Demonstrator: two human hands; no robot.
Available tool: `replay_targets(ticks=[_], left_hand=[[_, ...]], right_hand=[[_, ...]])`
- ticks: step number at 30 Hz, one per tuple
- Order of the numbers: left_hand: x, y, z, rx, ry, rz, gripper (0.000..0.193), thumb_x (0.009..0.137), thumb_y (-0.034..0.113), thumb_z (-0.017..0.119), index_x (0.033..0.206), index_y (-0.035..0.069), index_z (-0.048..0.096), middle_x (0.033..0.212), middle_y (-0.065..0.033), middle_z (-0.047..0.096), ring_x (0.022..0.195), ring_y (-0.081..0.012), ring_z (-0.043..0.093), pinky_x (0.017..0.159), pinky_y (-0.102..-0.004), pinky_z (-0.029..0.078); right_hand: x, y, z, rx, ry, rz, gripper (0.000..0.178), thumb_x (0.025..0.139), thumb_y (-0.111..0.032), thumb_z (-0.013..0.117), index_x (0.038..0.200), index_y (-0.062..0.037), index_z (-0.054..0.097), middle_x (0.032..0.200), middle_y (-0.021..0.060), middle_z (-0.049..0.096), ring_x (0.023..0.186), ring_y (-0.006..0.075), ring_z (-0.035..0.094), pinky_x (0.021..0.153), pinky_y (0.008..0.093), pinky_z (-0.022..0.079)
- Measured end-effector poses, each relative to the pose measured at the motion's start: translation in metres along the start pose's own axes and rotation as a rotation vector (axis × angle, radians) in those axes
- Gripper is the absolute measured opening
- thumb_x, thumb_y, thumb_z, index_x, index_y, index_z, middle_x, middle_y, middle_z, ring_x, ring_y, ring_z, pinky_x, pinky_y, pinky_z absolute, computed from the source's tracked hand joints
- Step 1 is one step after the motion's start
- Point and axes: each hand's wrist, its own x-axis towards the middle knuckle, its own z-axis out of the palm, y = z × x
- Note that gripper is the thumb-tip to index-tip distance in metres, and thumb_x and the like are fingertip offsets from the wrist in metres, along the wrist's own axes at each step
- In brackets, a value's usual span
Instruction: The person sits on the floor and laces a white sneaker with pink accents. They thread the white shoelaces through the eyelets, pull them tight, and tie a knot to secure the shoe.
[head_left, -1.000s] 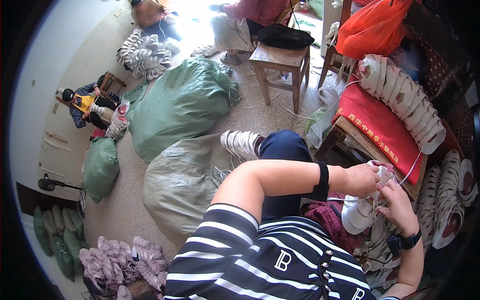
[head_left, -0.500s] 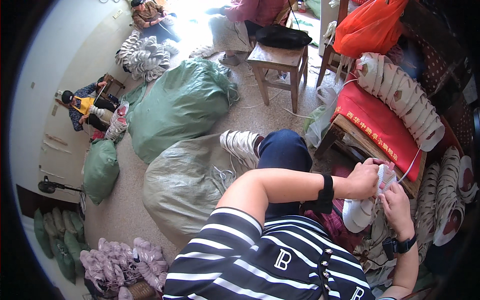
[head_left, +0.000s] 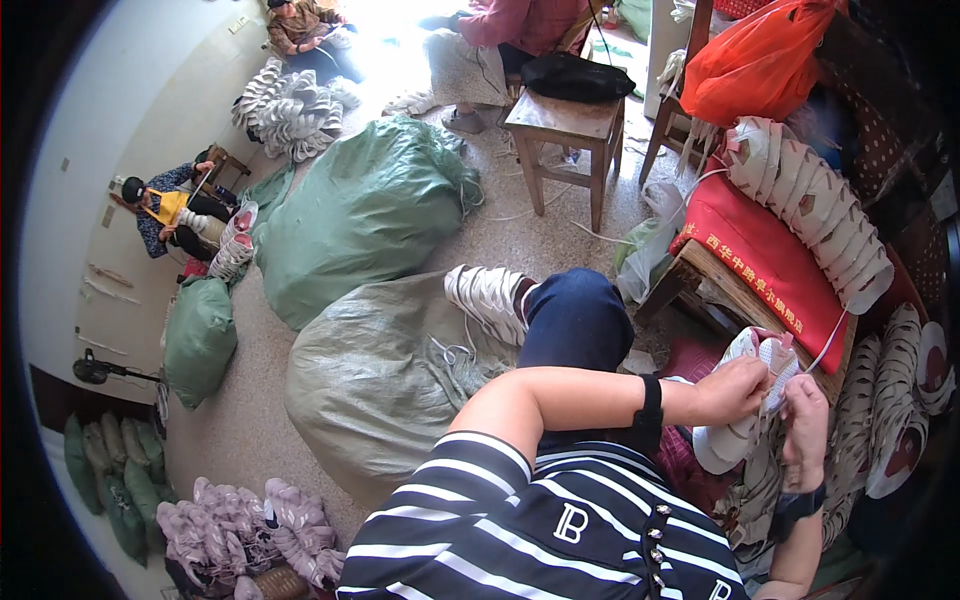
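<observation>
The scene is viewed through one head-worn fisheye lens, aimed downward and outward. The black-and-white striped fabric shirt is seen from close above, the bare left hand and bare right hand only slightly farther off, and the pale speckled floor well beyond.

The left arm is bent at the elbow and lies across toward the right, with the left hand curled in a grip. The right forearm stands steeply, the right hand close beside, fingers folded inward.
</observation>
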Motion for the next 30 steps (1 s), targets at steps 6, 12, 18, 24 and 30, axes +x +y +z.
replay_targets(ticks=[6,12,18,24,30], left_hand=[[0.000,0.021,-0.016,-0.304,-0.093,-0.322,0.013,0.089,0.010,0.066,0.092,0.000,0.058,0.086,-0.0161,0.064,0.081,-0.0271,0.065,0.070,-0.0374,0.050],[0.008,0.050,-0.038,-0.593,-0.264,-0.386,0.009,0.092,0.010,0.066,0.095,0.002,0.061,0.082,-0.0017,0.061,0.075,-0.0094,0.059,0.065,-0.0282,0.050],[0.015,0.032,-0.021,-0.837,-0.014,-0.511,0.010,0.094,0.001,0.061,0.104,0.001,0.058,0.089,-0.0019,0.060,0.083,-0.0100,0.062,0.072,-0.0263,0.053],[0.025,0.013,-0.002,-0.737,0.090,-0.300,0.030,0.090,-0.004,0.063,0.117,0.001,0.052,0.124,-0.0114,0.062,0.097,-0.0120,0.063,0.083,-0.0280,0.055],[0.035,0.035,-0.041,-0.761,-0.082,-0.510,0.040,0.090,0.001,0.070,0.127,-0.004,0.053,0.104,-0.0171,0.069,0.085,-0.0232,0.072,0.075,-0.0336,0.059]], right_hand=[[-0.025,0.013,0.027,-0.150,-0.055,-0.144,0.018,0.104,-0.018,0.054,0.091,-0.0051,0.056,0.079,-0.0026,0.052,0.059,0.0034,0.051,0.053,0.0178,0.043],[-0.055,-0.022,0.026,-0.128,-0.109,-0.130,0.018,0.106,-0.018,0.051,0.096,-0.0040,0.055,0.073,-0.0008,0.054,0.054,0.0042,0.052,0.052,0.0190,0.045],[-0.027,-0.002,0.044,-0.016,0.047,-0.294,0.013,0.103,-0.006,0.052,0.114,-0.0002,0.056,0.091,0.0017,0.058,0.079,0.0078,0.059,0.071,0.0225,0.050],[-0.017,-0.010,0.026,-0.610,0.093,-0.475,0.022,0.095,-0.002,0.061,0.115,0.0024,0.068,0.105,0.0098,0.067,0.096,0.0169,0.065,0.088,0.0304,0.051],[0.000,-0.008,0.022,-0.298,0.028,-0.434,0.012,0.096,-0.003,0.063,0.103,0.0010,0.072,0.098,0.0051,0.064,0.077,0.0104,0.067,0.072,0.0244,0.053]])
